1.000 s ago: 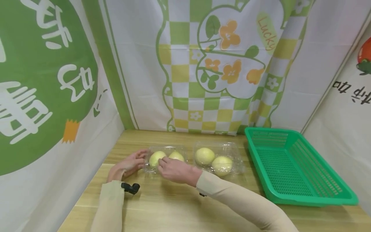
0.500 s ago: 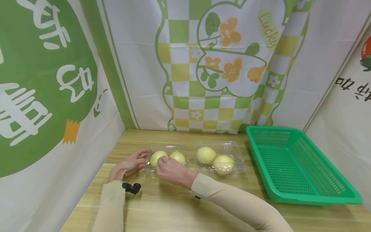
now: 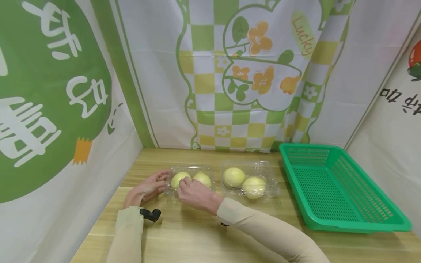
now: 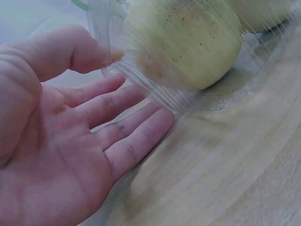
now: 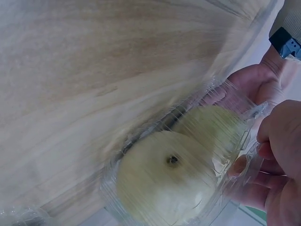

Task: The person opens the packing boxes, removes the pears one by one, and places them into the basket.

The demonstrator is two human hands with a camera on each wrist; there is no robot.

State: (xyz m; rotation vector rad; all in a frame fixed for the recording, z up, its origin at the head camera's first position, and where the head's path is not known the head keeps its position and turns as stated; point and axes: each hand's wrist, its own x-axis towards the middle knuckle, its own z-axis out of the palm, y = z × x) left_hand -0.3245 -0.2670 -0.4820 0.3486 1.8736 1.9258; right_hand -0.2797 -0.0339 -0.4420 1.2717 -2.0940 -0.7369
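Note:
A clear plastic box (image 3: 190, 168) holds two yellow-green pears (image 3: 179, 179), with streaky plastic wrap (image 5: 207, 155) stretched over them. My left hand (image 3: 152, 187) is at the box's left end. In the left wrist view its fingers (image 4: 136, 141) are fairly straight, and thumb and fingertips touch the end wall. Over the front of the box, my right hand (image 3: 197, 194) pinches the wrap between thumb and fingers, as the right wrist view shows. From the head view its fingertips are partly hidden. A second clear box (image 3: 263, 168) with two more pears (image 3: 253, 187) stands to the right.
A green slotted plastic basket (image 3: 329, 197) stands at the right of the wooden table (image 3: 184, 233). Printed cloth (image 3: 164, 73) hangs behind the table and along both sides. A black wrist mount (image 3: 150, 214) sticks out from the left sleeve.
The right hand has shifted slightly left along the box, and its fingers stay at the wrap. The left hand keeps its place at the box's end. The head view moves a little.

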